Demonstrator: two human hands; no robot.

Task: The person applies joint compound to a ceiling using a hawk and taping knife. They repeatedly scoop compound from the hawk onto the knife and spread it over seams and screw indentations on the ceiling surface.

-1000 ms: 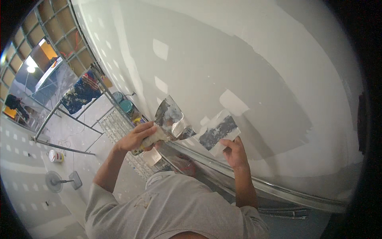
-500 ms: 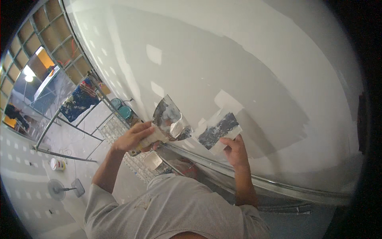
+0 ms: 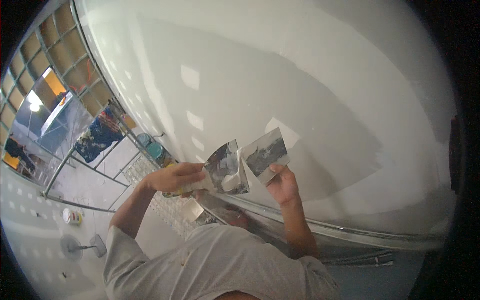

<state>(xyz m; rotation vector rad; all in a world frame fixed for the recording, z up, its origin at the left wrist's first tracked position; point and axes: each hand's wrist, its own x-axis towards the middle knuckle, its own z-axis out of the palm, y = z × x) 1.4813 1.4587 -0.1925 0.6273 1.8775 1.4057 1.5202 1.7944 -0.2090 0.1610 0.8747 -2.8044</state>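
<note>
My left hand (image 3: pixel 176 177) is closed round the handle of a broad putty knife (image 3: pixel 219 166), its blade smeared grey and white. A lump of white filler (image 3: pixel 231 183) sits low on that blade. In my right hand (image 3: pixel 283 186), thumb on the face, is a flat rectangular scraper (image 3: pixel 265 154) with a pale border and a dark, smeared middle. White filler clings along the scraper's left edge, right beside the knife's blade; whether the two touch I cannot tell. Both tools are in front of a pale wall (image 3: pixel 320 115) with whiter filled patches.
A metal rail (image 3: pixel 325 228) runs along the wall's lower edge. Below my left hand are a speckled plank (image 3: pixel 162 212) and a cream container (image 3: pixel 192 210). Leftward are teal buckets (image 3: pixel 155 150), a scaffold frame (image 3: pixel 75 202) with dark cloth (image 3: pixel 97 137), a white bucket (image 3: pixel 72 216) and a fan (image 3: pixel 71 247).
The putty knife has moved right and slightly down. My right hand has shifted a little left, and the scraper is turned more upright, with filler now along its left edge.
</note>
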